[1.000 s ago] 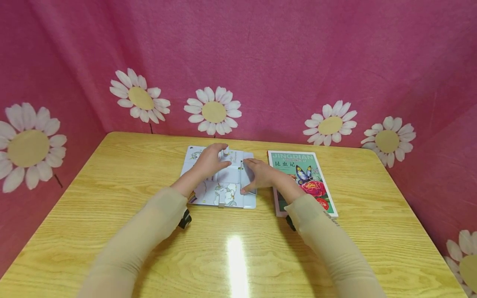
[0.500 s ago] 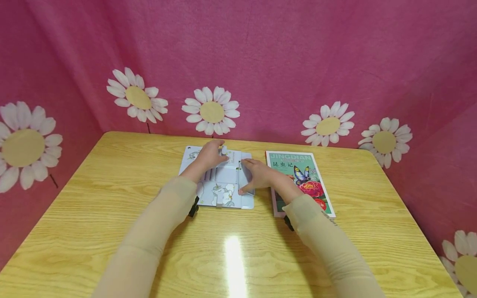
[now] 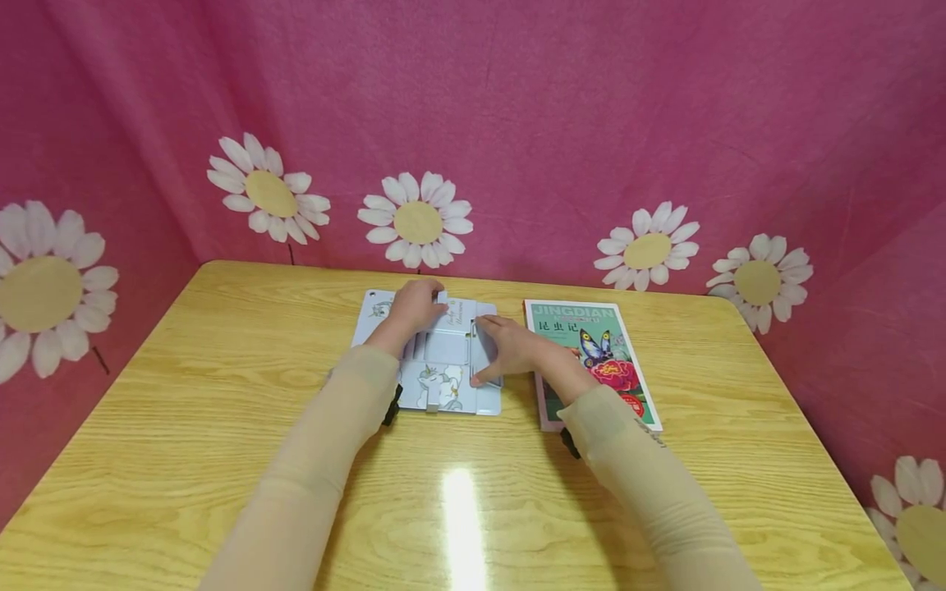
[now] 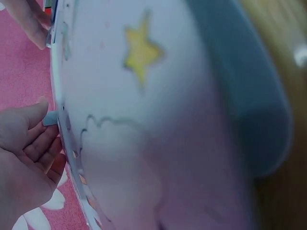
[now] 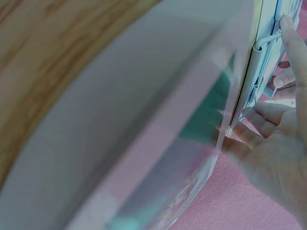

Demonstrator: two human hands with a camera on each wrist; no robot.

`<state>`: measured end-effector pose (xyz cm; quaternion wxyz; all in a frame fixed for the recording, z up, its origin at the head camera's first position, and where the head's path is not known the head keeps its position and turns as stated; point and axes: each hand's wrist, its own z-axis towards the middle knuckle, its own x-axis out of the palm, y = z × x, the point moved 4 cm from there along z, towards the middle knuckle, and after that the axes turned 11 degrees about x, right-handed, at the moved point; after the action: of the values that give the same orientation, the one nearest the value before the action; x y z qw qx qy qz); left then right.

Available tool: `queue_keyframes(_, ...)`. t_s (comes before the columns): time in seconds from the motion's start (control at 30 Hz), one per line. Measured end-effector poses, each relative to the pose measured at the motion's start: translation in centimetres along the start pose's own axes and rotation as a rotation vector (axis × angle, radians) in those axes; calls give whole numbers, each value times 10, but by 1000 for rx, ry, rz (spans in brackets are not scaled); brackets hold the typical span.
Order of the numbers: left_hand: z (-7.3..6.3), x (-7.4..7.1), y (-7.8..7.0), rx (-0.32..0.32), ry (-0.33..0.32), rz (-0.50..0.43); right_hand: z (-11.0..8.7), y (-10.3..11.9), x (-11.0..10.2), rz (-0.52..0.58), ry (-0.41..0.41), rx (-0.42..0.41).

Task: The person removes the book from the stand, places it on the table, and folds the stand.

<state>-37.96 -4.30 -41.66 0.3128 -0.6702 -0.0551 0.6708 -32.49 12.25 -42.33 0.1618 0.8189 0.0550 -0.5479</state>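
A pale folding book stand (image 3: 447,349) with unicorn pictures lies on the table, its wire support and slotted panels showing. At its far edge my left hand (image 3: 416,308) pinches a small tab-like page clip (image 4: 50,118) between thumb and fingers, as the left wrist view shows. My right hand (image 3: 512,349) spans the stand's right-hand part, thumb at the near end and fingers at the far end of the wire frame (image 5: 267,40). Beneath the right wrist lies a green-covered book (image 3: 572,328) with a butterfly and a red flower; the forearm partly hides it.
The wooden table (image 3: 222,427) reaches back to a pink curtain (image 3: 517,123) printed with large daisies. A second clip (image 3: 433,400) sits at the stand's near edge. The book lies just to the right of the stand.
My left hand has moved slightly in at the stand's far edge and its fingers have closed on the clip there. The right hand stays at the wire frame. The view has shifted slightly.
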Motion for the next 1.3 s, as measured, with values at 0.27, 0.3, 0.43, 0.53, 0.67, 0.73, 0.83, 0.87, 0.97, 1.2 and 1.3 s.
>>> queue_keyframes(0.27,-1,1,2,-1,-12,32,2,2,1,4,6,6)
queue_keyframes(0.3,-1,1,2,-2,-12,31,2,2,1,4,7,6)
queue_keyframes(0.43,-2,0,2,7,2,30,4,3,0,-8,3,-3)
queue_keyframes(0.53,-3,-2,1,30,33,25,5,3,-2,-19,10,-9)
queue_keyframes(0.67,-6,-5,-3,73,90,7,4,4,-5,0,31,-15)
queue_keyframes(0.73,-9,-6,-5,94,114,-11,2,4,-8,19,32,-21)
queue_keyframes(0.83,-14,-8,-10,115,138,-36,-4,4,-14,52,20,-35)
queue_keyframes(0.87,-16,-10,-12,121,144,-40,-6,4,-17,57,12,-43)
queue_keyframes(0.97,-22,-15,-18,140,142,-57,-18,2,-28,93,-5,-54)
queue_keyframes(1.2,-43,-37,-42,216,105,-99,-56,0,-59,155,-94,-96)
queue_keyframes(1.3,-54,-47,-51,227,79,-116,-70,0,-70,158,-148,-133)
